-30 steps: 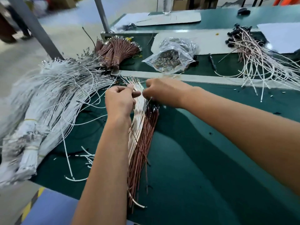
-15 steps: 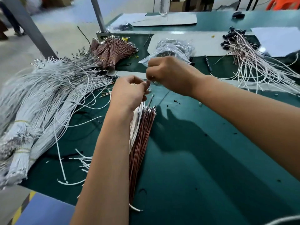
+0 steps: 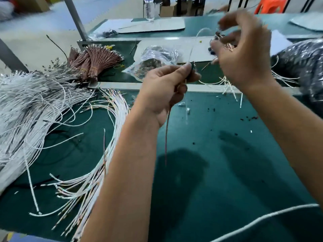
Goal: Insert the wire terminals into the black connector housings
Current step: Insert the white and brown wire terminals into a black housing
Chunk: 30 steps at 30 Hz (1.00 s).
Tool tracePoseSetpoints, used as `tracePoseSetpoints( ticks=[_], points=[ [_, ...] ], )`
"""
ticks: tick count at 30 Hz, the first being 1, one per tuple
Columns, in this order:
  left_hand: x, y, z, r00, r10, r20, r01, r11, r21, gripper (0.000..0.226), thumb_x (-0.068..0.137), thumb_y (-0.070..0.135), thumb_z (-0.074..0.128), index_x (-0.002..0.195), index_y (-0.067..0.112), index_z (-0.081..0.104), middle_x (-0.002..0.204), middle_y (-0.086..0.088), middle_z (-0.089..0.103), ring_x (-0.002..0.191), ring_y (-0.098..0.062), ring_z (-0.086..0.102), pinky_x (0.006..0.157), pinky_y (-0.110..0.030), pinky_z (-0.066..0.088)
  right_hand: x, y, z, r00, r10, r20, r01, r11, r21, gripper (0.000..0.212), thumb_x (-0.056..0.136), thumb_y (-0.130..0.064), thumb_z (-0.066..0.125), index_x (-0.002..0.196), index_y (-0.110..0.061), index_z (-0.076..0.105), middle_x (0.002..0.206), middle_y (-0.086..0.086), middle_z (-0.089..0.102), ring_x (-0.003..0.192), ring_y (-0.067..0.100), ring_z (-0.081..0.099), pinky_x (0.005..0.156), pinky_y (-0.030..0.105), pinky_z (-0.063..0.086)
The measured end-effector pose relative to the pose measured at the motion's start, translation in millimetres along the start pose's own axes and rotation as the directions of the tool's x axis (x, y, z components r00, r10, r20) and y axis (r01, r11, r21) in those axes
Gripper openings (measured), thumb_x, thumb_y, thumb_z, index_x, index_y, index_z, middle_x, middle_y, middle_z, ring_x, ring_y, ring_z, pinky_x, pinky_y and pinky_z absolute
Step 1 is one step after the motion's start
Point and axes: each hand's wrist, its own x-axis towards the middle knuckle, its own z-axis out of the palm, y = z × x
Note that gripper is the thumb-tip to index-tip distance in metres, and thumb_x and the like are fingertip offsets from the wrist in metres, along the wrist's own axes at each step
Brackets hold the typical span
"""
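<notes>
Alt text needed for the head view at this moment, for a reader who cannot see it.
Above a green table, the left hand pinches a small dark connector with a brown wire hanging below; the blurred right hand is raised beside it. White wire bundles lie left.

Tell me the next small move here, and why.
Probably bring the right hand down so the white wire it seems to pinch meets the black connector gripped by the left hand. A brown wire already hangs from that hand, and the hands are apart.
</notes>
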Motion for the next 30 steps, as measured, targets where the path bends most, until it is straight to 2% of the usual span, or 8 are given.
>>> tracePoseSetpoints(
  ticks=[2, 4, 6, 8, 14, 18, 21, 30],
  points=[
    [11, -25, 28, 0.999, -0.043, 0.007, 0.044, 0.996, -0.072, 0.014, 0.098, 0.01, 0.062, 0.085, 0.005, 0.066, 0.083, -0.012, 0.071, 0.047, -0.006, 0.04, 0.04, -0.013, 0.028, -24, 18, -15, 0.97, 0.203, 0.133, -0.209, 0.977, 0.036, 0.02, 0.095, -0.026, 0.071, 0.101, -0.008, 0.071, 0.087, 0.005, 0.071, 0.067, 0.021, 0.071, 0.062, 0.043, 0.06],
    [18, -49, 51, 0.996, -0.092, -0.009, 0.091, 0.992, -0.087, 0.017, 0.099, 0.009, 0.061, 0.083, 0.006, 0.065, 0.079, -0.013, 0.063, 0.045, -0.006, 0.037, 0.039, -0.014, 0.027, -53, 34, -26, 0.844, 0.361, 0.397, -0.441, 0.888, 0.13, 0.019, 0.099, -0.026, 0.068, 0.091, -0.009, 0.073, 0.069, 0.004, 0.065, 0.053, 0.016, 0.063, 0.049, 0.035, 0.053],
    [20, -69, 65, 0.992, -0.121, -0.025, 0.118, 0.989, -0.094, 0.02, 0.1, 0.008, 0.059, 0.08, 0.007, 0.064, 0.083, -0.017, 0.058, 0.044, -0.007, 0.033, 0.041, -0.016, 0.023, -79, 46, -34, 0.698, 0.427, 0.575, -0.609, 0.776, 0.163, 0.015, 0.1, -0.021, 0.066, 0.093, -0.009, 0.074, 0.064, 0.002, 0.063, 0.051, 0.012, 0.056, 0.043, 0.026, 0.044],
    [20, -82, 70, 0.992, -0.125, -0.031, 0.121, 0.986, -0.111, 0.024, 0.1, 0.009, 0.059, 0.077, 0.007, 0.065, 0.09, -0.02, 0.059, 0.043, -0.007, 0.031, 0.044, -0.018, 0.024, -97, 53, -37, 0.647, 0.423, 0.635, -0.652, 0.739, 0.171, 0.019, 0.098, -0.018, 0.069, 0.09, -0.002, 0.072, 0.06, 0.001, 0.064, 0.048, 0.012, 0.053, 0.039, 0.022, 0.04],
    [20, -96, 64, 0.987, -0.157, 0.035, 0.16, 0.981, -0.105, 0.019, 0.098, 0.012, 0.062, 0.081, 0.009, 0.068, 0.097, -0.018, 0.065, 0.046, -0.005, 0.045, 0.057, -0.023, 0.041, -116, 55, -25, 0.674, 0.423, 0.605, -0.689, 0.654, 0.311, 0.029, 0.095, -0.017, 0.072, 0.079, 0.006, 0.065, 0.052, 0.002, 0.055, 0.039, 0.009, 0.043, 0.034, 0.018, 0.031],
    [19, -98, 47, 0.99, -0.137, 0.04, 0.139, 0.99, -0.038, 0.01, 0.096, 0.011, 0.065, 0.087, 0.011, 0.071, 0.09, -0.008, 0.071, 0.061, -0.011, 0.051, 0.057, -0.018, 0.041, -120, 58, -25, 0.692, 0.485, 0.535, -0.722, 0.436, 0.537, 0.015, 0.099, -0.011, 0.066, 0.084, -0.008, 0.064, 0.058, 0.001, 0.059, 0.041, 0.008, 0.046, 0.034, 0.016, 0.031],
    [17, -100, 38, 0.99, -0.116, 0.085, 0.117, 0.993, -0.005, 0.009, 0.094, 0.004, 0.065, 0.097, 0.007, 0.072, 0.087, -0.008, 0.071, 0.066, -0.011, 0.055, 0.059, -0.015, 0.042, -122, 61, -26, 0.736, 0.516, 0.439, -0.637, 0.307, 0.707, 0.013, 0.099, -0.009, 0.063, 0.086, -0.009, 0.062, 0.064, 0.003, 0.063, 0.047, 0.011, 0.051, 0.037, 0.018, 0.036],
    [12, -99, 34, 0.981, -0.049, 0.187, 0.051, 0.999, -0.008, 0.02, 0.086, -0.007, 0.068, 0.098, 0.008, 0.073, 0.09, -0.007, 0.076, 0.076, -0.014, 0.065, 0.069, -0.019, 0.049, -124, 62, -28, 0.87, 0.46, 0.181, -0.417, 0.489, 0.766, 0.008, 0.101, -0.005, 0.062, 0.093, -0.008, 0.061, 0.09, 0.013, 0.072, 0.075, 0.024, 0.072, 0.048, 0.024, 0.05]
  ],
)
